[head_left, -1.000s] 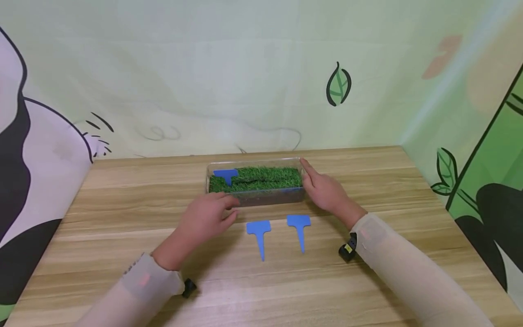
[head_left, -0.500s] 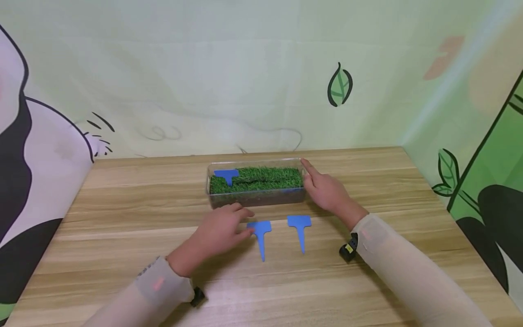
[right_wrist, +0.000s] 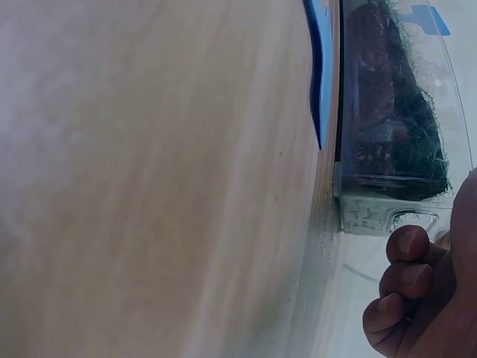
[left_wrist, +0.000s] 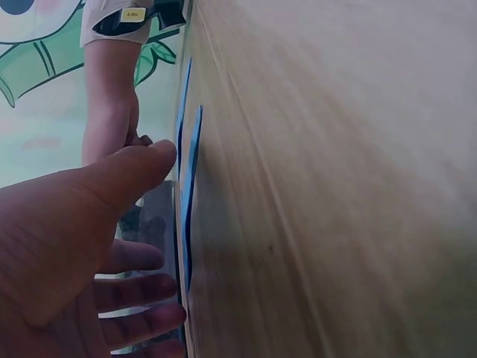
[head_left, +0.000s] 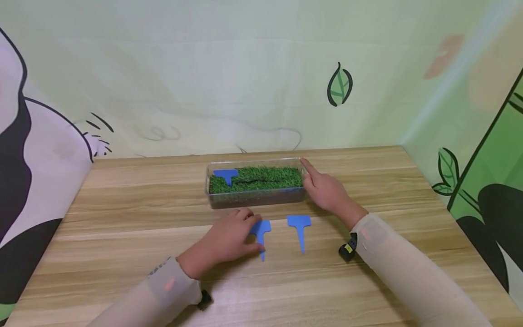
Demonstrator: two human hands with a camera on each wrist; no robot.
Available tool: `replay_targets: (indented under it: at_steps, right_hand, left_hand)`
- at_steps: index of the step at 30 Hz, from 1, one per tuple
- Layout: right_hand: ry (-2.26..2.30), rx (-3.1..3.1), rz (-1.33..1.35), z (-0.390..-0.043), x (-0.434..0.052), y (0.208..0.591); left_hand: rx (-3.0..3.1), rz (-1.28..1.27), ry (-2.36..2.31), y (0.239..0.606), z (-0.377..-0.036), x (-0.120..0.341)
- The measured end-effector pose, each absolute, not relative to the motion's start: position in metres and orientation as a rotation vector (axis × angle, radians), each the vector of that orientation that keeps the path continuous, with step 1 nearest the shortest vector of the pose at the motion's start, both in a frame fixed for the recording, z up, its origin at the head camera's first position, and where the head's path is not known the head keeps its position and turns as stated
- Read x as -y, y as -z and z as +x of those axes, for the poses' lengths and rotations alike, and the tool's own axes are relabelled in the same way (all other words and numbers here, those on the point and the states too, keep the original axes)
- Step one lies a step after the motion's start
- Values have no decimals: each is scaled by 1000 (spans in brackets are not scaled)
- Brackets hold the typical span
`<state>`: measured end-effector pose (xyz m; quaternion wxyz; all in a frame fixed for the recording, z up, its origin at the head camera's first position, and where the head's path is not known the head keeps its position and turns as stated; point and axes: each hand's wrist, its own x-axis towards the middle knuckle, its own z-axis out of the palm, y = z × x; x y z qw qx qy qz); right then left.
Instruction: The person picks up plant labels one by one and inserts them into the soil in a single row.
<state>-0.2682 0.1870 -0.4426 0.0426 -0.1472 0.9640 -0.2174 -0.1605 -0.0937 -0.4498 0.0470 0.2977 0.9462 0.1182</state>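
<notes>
In the head view my left hand (head_left: 230, 236) reaches over the nearer-left blue T-shaped plant label (head_left: 265, 225) on the table. Its fingers and thumb are spread apart over the label's left side; in the left wrist view the fingers (left_wrist: 138, 294) look fairly straight. A second blue plant label (head_left: 299, 221) lies flat to the right. My right hand (head_left: 328, 193) holds the right end of a clear plastic box (head_left: 257, 199), index finger along its corner, lower fingers (right_wrist: 406, 280) curled beside the end wall. A third blue label (head_left: 225, 174) stands in the box's green artificial grass (head_left: 269, 177).
The wooden table (head_left: 135, 195) meets a pale green printed wall cloth (head_left: 204, 91) just behind the box. Side cloths with painted leaves and dark shapes border the table at left and right.
My left hand has come away from the box's front left corner, moving right and toward me onto the left label. The right hand and box stay where they were.
</notes>
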Motion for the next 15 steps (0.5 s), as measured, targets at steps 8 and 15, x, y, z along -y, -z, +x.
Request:
replay_targets:
  at_steps: [8, 15]
  right_hand:
    - [673, -2945, -451, -268, -187, 444]
    - [693, -2931, -448, -266, -186, 442]
  left_hand:
    - [-2894, 908, -289, 453, -159, 90]
    - [-2896, 868, -263, 453, -160, 89]
